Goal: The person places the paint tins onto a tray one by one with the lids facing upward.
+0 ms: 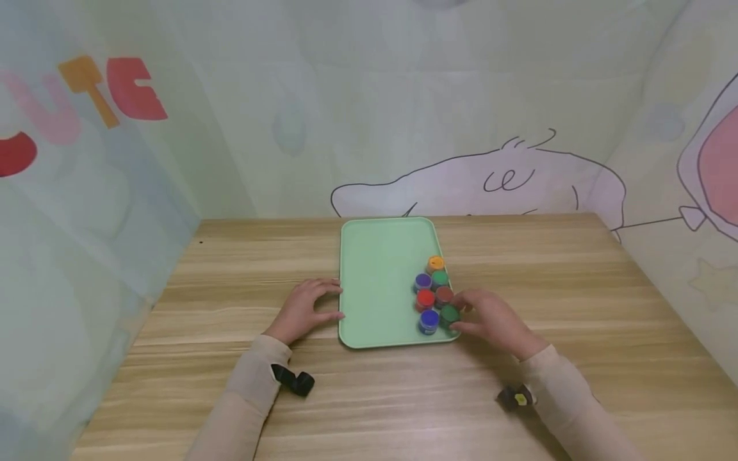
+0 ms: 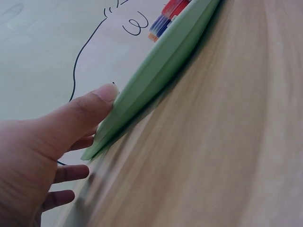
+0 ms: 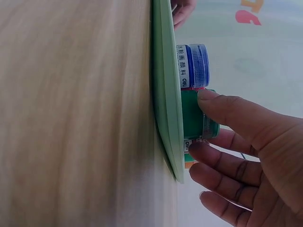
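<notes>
A light green tray (image 1: 377, 282) lies on the table with several small paint jars along its right side. My right hand (image 1: 490, 318) pinches the dark green paint jar (image 1: 450, 314) at the tray's near right corner; in the right wrist view the thumb (image 3: 222, 106) lies against its clear lid. Beside that jar are a blue jar (image 1: 429, 322), a red jar (image 1: 425, 299) and a brown jar (image 1: 444, 296). Further back stand a purple jar (image 1: 423, 282), a lighter green jar (image 1: 440, 279) and an orange jar (image 1: 435, 264). My left hand (image 1: 304, 312), fingers relaxed, touches the tray's left edge.
The wooden table (image 1: 242, 256) reaches back to a printed cloth backdrop (image 1: 369, 128) with letters and a cartoon animal. Black wrist devices sit on the left sleeve (image 1: 259, 368) and the right sleeve (image 1: 556, 387).
</notes>
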`<state>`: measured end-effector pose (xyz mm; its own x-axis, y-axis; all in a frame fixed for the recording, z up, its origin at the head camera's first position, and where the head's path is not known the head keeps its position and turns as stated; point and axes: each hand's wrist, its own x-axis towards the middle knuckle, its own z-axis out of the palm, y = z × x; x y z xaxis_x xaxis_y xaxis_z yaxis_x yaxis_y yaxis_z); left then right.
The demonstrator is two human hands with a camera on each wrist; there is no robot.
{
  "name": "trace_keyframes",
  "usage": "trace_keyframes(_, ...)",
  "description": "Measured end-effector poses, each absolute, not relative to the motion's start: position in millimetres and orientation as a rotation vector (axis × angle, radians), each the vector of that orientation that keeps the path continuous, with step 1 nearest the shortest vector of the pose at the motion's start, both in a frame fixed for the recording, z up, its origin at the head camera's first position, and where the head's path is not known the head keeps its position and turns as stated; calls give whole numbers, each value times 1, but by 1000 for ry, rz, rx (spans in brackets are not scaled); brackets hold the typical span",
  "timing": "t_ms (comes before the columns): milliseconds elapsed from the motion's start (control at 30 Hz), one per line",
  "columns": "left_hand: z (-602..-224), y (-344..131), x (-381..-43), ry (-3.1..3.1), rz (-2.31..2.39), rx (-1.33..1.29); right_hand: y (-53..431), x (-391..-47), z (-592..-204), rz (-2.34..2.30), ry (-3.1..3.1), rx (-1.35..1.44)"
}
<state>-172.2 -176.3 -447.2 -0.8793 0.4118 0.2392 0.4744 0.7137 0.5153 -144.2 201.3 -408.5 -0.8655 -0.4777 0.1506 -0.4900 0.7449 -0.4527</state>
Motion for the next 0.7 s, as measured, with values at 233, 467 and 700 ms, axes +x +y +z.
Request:
trace_keyframes(233, -446, -178, -177, -2829, -841, -743, 201, -146, -408, 793, -2903, 804)
trace_keyframes(467, -444, -185, -173, -2856, -766, -695, 194, -158, -406, 773, -2907, 852)
trace_keyframes(700, -438, -187, -172, -2899, -604, -706, 195, -161, -405, 791, -2950, 814)
